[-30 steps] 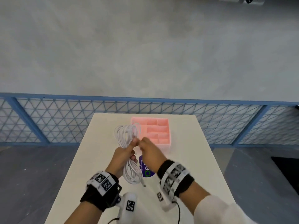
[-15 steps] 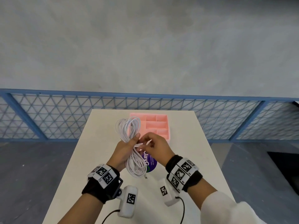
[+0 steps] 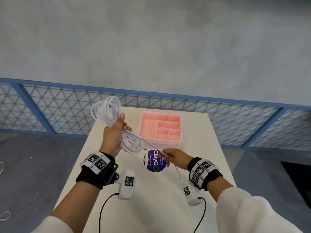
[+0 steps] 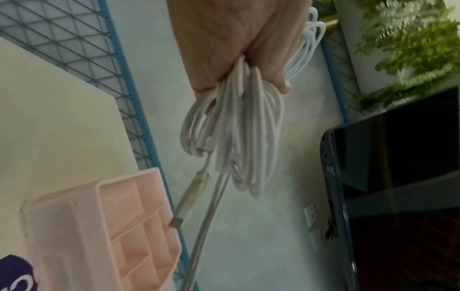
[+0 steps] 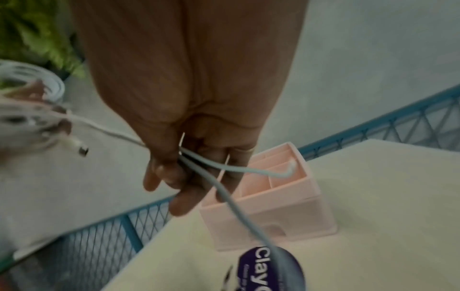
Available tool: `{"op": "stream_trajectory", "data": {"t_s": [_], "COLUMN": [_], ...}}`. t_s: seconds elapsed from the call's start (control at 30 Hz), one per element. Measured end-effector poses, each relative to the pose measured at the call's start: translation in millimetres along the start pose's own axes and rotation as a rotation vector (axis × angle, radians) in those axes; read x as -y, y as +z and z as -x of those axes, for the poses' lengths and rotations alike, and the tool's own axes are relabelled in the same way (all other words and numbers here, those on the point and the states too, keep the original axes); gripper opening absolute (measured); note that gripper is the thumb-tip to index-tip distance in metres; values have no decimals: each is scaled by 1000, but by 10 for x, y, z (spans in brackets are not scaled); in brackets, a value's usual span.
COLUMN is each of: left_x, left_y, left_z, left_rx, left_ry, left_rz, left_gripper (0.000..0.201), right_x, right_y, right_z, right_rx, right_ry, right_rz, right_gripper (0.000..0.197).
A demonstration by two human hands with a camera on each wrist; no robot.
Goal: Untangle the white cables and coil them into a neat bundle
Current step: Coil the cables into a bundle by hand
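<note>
Nearest me, my right hand (image 3: pixel 174 158) sits low over the white table (image 3: pixel 193 140), palm turned down, thumb and fingers (image 5: pixel 171 173) pinching a loose strand (image 3: pixel 152 145) of white cable. From that pinch the strand runs up and left to the coil, while its tail drops past my wrist, ending in a small plug (image 3: pixel 181 179) just above the tabletop. Under the hand lies a round purple ClayGO sticker (image 3: pixel 154 163).

My left hand (image 3: pixel 114 135) is raised higher and farther out, forearm angled upward, fingers and thumb wrapped tight around the middle of the coiled white cable bundle (image 3: pixel 107 110). Loops fan out above the fist and hang below it (image 4: pixel 239 141); in the left wrist view a connector (image 4: pixel 189 200) dangles from the lower loops.

Beyond the hands, a pink divided organiser tray (image 3: pixel 160 127) stands on the table near its far edge, apart from both hands. Behind the table runs a blue mesh fence (image 3: pixel 218 115) before a grey wall.
</note>
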State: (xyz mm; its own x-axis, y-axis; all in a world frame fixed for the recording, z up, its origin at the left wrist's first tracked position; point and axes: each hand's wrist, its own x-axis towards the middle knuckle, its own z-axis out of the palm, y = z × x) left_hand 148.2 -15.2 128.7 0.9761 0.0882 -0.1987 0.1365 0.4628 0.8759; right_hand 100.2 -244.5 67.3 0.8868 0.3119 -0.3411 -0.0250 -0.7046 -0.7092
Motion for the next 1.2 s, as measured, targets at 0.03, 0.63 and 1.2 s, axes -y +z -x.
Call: {"op": "stream_trajectory", "data": {"t_s": [0.03, 0.63, 1.2], "left_x": [-36, 523, 536], "left_y": [-32, 295, 131], "left_z": [-30, 317, 465], "left_rx": [-15, 101, 436], "left_ry": [31, -83, -237], "left_rz": [14, -139, -161], "left_gripper": [13, 29, 47], "right_x": [-10, 889, 843], "right_y": [22, -171, -349], "right_z": [21, 37, 97], "right_rx": [-14, -314, -164], "right_ry": [25, -580, -289], "right_rz": [-24, 328, 183], "right_gripper": [22, 16, 23]}}
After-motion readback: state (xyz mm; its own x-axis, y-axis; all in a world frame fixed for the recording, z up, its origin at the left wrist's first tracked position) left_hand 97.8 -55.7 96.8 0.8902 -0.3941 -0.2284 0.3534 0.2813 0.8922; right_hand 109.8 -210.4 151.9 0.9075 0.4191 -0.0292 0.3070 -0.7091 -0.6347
